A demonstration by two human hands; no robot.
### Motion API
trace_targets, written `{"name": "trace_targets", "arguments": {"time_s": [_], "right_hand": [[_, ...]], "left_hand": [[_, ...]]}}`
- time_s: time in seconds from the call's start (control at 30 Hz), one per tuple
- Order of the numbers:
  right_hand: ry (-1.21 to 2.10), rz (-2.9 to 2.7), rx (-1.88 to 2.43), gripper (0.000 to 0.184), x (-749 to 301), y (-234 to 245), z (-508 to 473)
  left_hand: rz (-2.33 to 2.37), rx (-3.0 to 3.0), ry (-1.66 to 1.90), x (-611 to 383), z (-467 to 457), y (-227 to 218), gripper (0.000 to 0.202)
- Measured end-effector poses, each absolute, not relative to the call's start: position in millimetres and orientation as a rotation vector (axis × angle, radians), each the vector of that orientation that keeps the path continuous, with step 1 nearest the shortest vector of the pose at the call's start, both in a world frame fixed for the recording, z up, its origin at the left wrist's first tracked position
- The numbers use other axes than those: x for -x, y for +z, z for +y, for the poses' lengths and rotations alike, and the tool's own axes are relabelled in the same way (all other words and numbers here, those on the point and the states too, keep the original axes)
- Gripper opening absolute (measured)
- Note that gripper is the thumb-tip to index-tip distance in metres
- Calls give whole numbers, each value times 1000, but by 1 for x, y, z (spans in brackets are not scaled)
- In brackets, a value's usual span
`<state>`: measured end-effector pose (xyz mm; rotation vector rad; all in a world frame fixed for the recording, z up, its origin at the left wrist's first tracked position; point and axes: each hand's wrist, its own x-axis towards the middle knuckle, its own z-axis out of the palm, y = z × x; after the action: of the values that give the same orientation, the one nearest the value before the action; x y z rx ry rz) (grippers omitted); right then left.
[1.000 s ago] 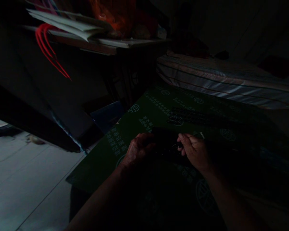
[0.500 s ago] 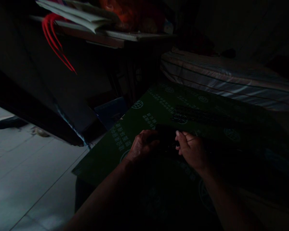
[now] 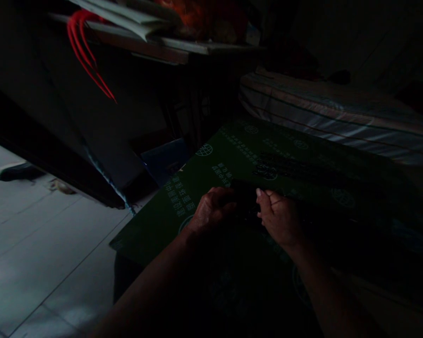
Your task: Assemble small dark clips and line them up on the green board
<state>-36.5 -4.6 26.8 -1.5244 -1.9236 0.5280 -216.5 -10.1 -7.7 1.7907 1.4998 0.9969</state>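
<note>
The person's two bare hands work low over a bench with a dark green top printed with pale globes and lettering. The left hand is on the side toward the bench's left edge, its fingers bent over the side of a black, dimly lit piece with small glints; whether they pinch it or only press on it cannot be told. The right hand is drawn closed, thumb laid against curled fingers, at the other side of that piece; what it pinches is lost in shadow. The black piece lies between the hands, inward from the left edge. Nearer the bench's far edge lies a group of long, thin, glossy black strips, roughly side by side. Past that edge is a pale mattress with dark stripes. Beyond the left edge, a dark blue flat-faced object sits low, near pale floor tiles. Higher up, bright red cords hang over the edge of a cluttered shelf-like surface, beside folded whitish sheets.
</note>
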Motion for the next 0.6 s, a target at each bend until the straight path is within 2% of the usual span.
{"name": "trace_targets", "arguments": {"time_s": [0.27,0.6], "right_hand": [[465,-1904,1605,47,34,27,-3],[723,-2281,1125,34,20,41,11]], "left_hand": [[1523,-1793,1007,215,-10,-8,30],[1481,-1830,1028,216,-10,-10,28]]}}
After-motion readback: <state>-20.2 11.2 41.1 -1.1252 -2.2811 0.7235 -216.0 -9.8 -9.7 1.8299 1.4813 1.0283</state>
